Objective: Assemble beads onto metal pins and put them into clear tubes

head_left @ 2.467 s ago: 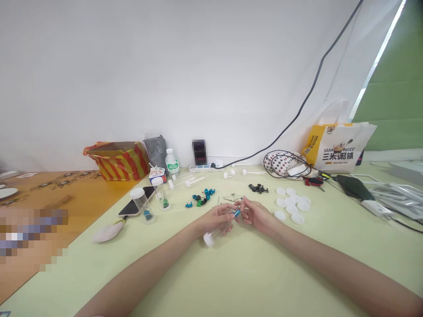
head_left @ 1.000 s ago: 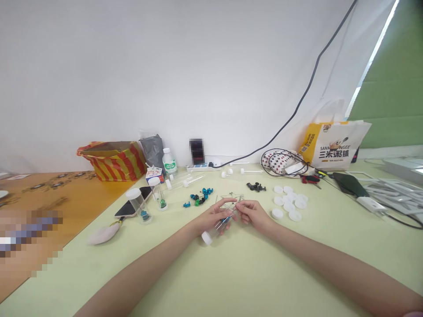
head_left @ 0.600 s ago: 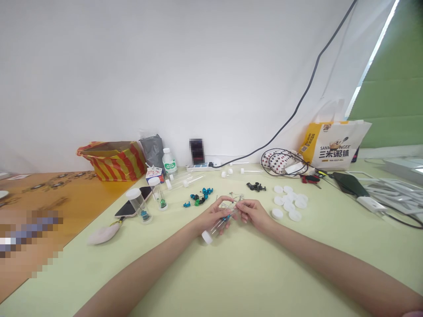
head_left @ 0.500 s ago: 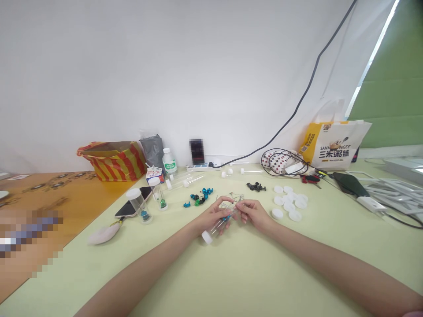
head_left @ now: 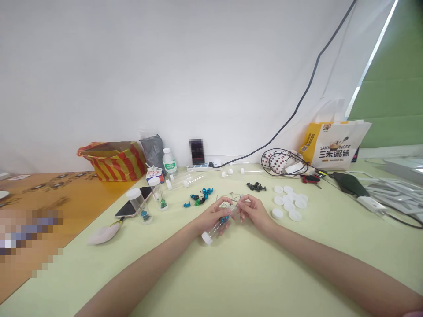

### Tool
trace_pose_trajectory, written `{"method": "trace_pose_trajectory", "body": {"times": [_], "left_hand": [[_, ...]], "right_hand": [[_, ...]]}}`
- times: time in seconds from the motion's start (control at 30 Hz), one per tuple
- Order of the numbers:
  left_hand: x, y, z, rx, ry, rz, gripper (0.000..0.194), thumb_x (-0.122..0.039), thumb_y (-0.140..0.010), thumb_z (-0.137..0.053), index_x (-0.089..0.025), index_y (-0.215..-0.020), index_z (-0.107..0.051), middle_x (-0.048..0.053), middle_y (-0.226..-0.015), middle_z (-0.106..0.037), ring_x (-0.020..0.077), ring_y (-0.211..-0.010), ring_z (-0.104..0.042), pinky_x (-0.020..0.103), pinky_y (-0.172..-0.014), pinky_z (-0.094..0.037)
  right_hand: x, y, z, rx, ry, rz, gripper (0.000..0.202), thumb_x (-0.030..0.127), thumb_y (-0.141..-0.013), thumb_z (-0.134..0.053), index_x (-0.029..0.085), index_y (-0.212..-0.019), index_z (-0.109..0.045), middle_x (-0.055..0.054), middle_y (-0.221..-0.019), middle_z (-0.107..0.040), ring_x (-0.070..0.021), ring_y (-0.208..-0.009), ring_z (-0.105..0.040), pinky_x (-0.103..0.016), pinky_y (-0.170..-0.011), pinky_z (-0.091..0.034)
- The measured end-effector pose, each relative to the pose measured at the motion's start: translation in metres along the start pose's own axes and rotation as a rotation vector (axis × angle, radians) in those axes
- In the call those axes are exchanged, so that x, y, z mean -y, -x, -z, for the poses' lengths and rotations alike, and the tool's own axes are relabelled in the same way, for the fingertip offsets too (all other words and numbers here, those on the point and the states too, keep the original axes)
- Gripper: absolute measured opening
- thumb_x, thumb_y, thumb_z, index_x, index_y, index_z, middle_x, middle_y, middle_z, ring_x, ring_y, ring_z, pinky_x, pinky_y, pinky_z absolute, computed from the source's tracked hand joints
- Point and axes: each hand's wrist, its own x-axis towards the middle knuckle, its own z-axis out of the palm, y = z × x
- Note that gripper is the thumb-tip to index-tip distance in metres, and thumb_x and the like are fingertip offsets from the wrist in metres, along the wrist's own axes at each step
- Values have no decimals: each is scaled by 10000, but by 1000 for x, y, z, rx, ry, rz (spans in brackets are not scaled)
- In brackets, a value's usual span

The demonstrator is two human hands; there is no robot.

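My left hand point(head_left: 214, 217) is closed round a clear tube point(head_left: 215, 230) with a white cap at its lower end. The tube tilts, its cap toward me, and a small blue part point(head_left: 225, 219) shows inside or against it. My right hand point(head_left: 253, 211) pinches at the tube's upper end, beside the left fingertips; what it grips is too small to name. Thin metal pieces point(head_left: 228, 196) lie just behind the hands. Left of them is a pile of blue, black and green parts point(head_left: 202, 197); black parts point(head_left: 256, 187) lie beyond the right hand.
Two capped tubes stand upright at left, the nearer tube point(head_left: 140, 208) by a phone point(head_left: 132, 207). White caps point(head_left: 289, 204) are spread at right. More clear tubes point(head_left: 194, 179) lie at the back. A cable point(head_left: 291, 119) hangs down the wall; a paper bag point(head_left: 337, 145) stands back right.
Both hands stay almost in place over the table. The fingers shift slightly at the tube's upper end. The things around them have not moved.
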Motion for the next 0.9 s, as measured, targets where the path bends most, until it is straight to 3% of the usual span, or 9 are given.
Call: {"method": "trace_pose_trajectory", "body": {"times": [0.2,0.4,0.6,0.8,0.9], "left_hand": [[-1,0,0,-11,10,21,343,-374,-766,-561,-252,-1041,-398,33,-838,-621,116,-527,-567,180,-376,-425],[-2,1,-1,-30,42,13,335,-366,-775,-554,-252,-1045,-391,53,-873,-616,111,-535,-559,179,-379,-427],[-2,2,-3,-47,31,13,346,-376,-766,-562,-250,-1045,-399,48,-853,-618,113,-530,-555,179,-375,-417],[-4,4,-3,-70,23,24,379,-379,-759,-572,-255,-1076,-405,53,-872,-624,113,-544,-566,177,-393,-413],[-3,2,-2,-89,77,22,407,-363,-751,-588,-251,-1100,-414,53,-878,-620,106,-537,-561,171,-394,-399]], "right_hand": [[-2,-3,5,-137,30,21,339,443,-644,-685,162,-702,-506,-13,-629,-641,-99,-433,-555,-271,-512,-500],[1,1,4,-227,189,45,347,475,-636,-672,160,-671,-530,7,-573,-606,-87,-392,-512,-213,-410,-408],[5,6,0,-196,311,73,331,473,-670,-640,159,-697,-542,-9,-580,-609,-94,-410,-495,-224,-425,-397],[11,13,-7,-38,396,87,318,475,-762,-534,158,-743,-566,-17,-624,-615,-92,-438,-485,-215,-436,-377],[12,12,-7,-42,458,128,329,467,-803,-474,160,-739,-572,-22,-645,-615,-97,-473,-485,-221,-471,-387]]}}
